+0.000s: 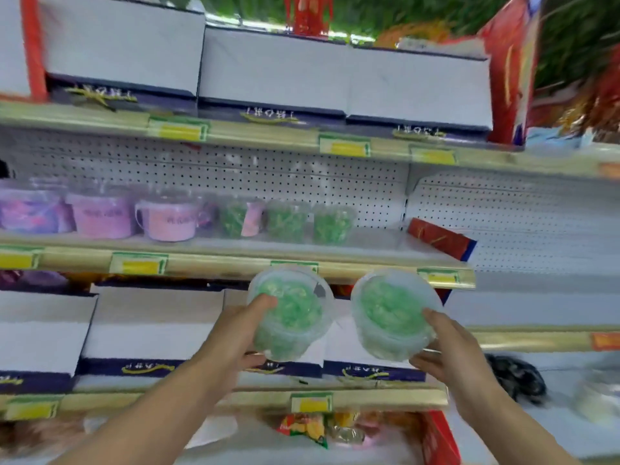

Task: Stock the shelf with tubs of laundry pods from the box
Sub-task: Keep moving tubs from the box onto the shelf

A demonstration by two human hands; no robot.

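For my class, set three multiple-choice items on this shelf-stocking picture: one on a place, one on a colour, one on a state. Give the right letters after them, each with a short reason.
1. Where do the green tubs already stocked stand?
A. On the top shelf
B. On the middle shelf, right of the pink tubs
C. On the floor

2. What colour are the pods in the two held tubs?
A. Green
B. Orange
C. Black

3. What is the state of the hands?
A. Both idle
B. One holds a tub
C. Each grips one tub

Answers:
1 B: the stocked green tubs stand on the middle shelf, right of the pink tubs.
2 A: green shows through the left tub and the right tub.
3 C: the left hand grips one, the right hand the other.
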